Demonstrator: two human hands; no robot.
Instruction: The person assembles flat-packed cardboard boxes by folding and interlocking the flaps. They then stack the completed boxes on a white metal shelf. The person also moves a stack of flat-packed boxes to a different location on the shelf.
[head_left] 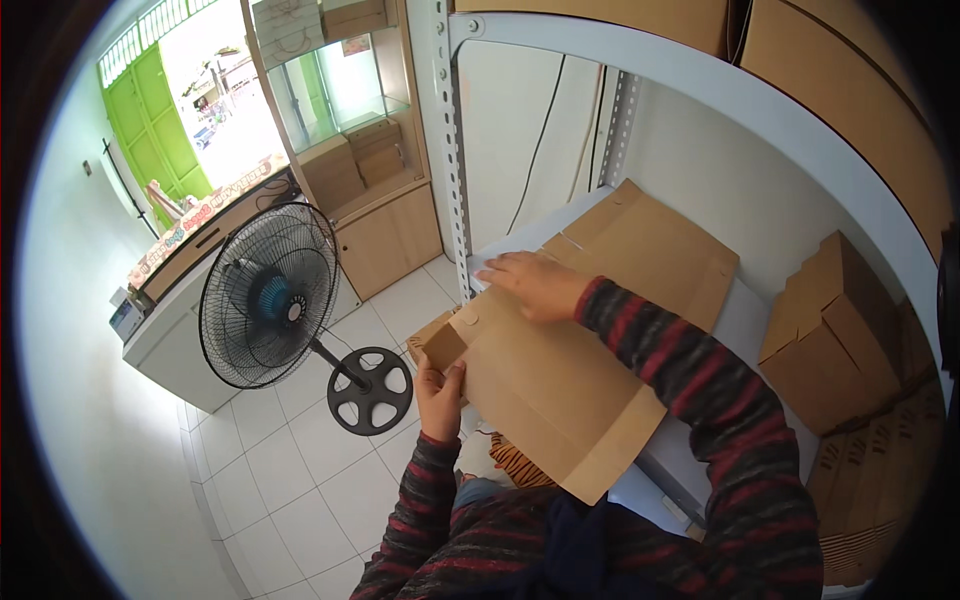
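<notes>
A brown cardboard sheet (560,385), creased along fold lines, lies slanted across the grey shelf in front of me, its near corner jutting over the edge. At its left end a short flap stands bent up. My left hand (440,395) pinches this flap, thumb on the near side and fingers around the outer side. Farther up the sheet, my right hand (535,285) rests palm down with its fingers stretched toward the left edge. Beyond that hand the cardboard (650,250) continues toward the back of the shelf, showing slits and small round cutouts.
Folded cardboard boxes (815,330) stand at the right, beside a stack of flat cardboard (875,470). A perforated metal upright (452,150) rises just past my hands. To the left are a standing fan (270,295), a wooden cabinet (390,240) and a white-tiled floor (280,450).
</notes>
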